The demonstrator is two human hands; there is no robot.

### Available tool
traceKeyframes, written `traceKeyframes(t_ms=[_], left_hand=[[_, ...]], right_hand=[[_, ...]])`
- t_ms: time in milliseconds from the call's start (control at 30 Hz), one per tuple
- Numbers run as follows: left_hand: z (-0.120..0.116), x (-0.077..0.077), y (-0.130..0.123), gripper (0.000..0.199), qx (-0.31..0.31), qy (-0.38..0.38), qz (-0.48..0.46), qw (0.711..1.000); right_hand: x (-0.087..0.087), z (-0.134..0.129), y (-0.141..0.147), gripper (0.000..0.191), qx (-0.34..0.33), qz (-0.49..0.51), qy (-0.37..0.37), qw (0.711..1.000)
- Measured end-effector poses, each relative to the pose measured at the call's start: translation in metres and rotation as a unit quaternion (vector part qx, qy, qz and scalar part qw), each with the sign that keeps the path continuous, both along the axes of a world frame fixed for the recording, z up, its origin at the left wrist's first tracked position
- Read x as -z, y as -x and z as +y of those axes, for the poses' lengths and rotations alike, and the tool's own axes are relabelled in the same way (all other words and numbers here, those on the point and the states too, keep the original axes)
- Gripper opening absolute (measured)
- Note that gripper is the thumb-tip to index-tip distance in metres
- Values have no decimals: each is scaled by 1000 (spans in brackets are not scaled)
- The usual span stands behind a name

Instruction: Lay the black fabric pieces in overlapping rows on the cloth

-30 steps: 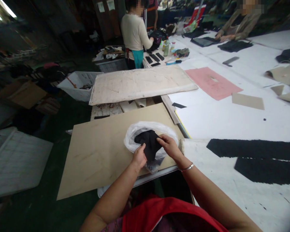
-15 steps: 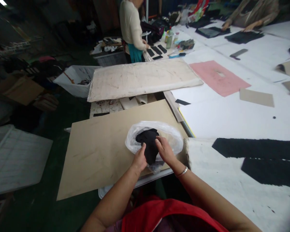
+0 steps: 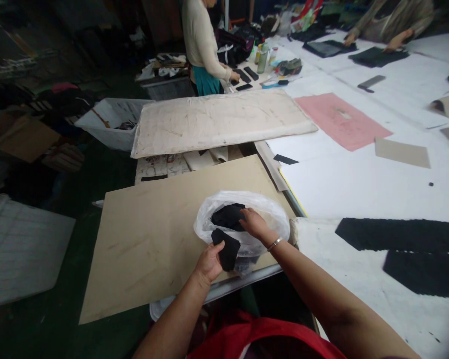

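My left hand (image 3: pixel 210 263) grips a black fabric piece (image 3: pixel 227 250) with cut corners, thumb on top, in front of a clear plastic bag (image 3: pixel 205 222). The bag lies open on a tan board, its rim spread wide. More black fabric pieces (image 3: pixel 226 217) rest inside it. Over the bag's mouth, my right hand (image 3: pixel 255 224) has its fingers closed at the right end of those pieces. Its fingertips are partly hidden against the dark cloth.
The tan board (image 3: pixel 145 244) lies under the bag, with a padded board (image 3: pixel 217 122) behind it. On the right, black strips (image 3: pixel 400 233) lie on a white table (image 3: pixel 389 194) with a pink sheet (image 3: pixel 344 119). Two co-workers (image 3: pixel 202 45) handle dark pieces at the back.
My left hand has drawn a black fabric piece toward me, apart from the others. My right hand stays at the pieces in the bag. The back-left co-worker's hand has reached to the dark pieces.
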State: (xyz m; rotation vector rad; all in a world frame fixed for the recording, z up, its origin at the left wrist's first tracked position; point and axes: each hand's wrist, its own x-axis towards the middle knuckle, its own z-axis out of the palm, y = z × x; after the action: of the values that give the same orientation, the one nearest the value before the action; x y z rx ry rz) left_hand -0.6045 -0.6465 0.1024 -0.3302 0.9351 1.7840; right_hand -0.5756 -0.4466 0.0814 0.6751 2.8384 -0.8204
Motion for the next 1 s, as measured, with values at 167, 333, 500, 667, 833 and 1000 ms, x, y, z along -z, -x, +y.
traceKeyframes(t_ms=[167, 333, 500, 667, 833, 1000], left_hand=[[-6, -2, 5, 30, -6, -6, -21, 1000], [-9, -3, 13, 27, 6, 17, -11, 1000], [-2, -2, 19, 19, 7, 26, -17, 999], [4, 0, 23, 15, -1, 37, -21, 999], [-1, 3, 22, 17, -2, 56, -12, 998], [-3, 5, 15, 12, -4, 79, -33, 996]], right_hand=[[25, -1, 23, 66, -108, -27, -82, 990], [33, 3, 33, 34, -114, -91, -59, 988], [35, 4, 34, 53, -145, -70, -75, 984], [36, 4, 36, 29, -102, -76, -47, 991], [35, 18, 22, 29, -36, 28, -2, 999], [35, 20, -10, 29, 123, 85, 133, 980]])
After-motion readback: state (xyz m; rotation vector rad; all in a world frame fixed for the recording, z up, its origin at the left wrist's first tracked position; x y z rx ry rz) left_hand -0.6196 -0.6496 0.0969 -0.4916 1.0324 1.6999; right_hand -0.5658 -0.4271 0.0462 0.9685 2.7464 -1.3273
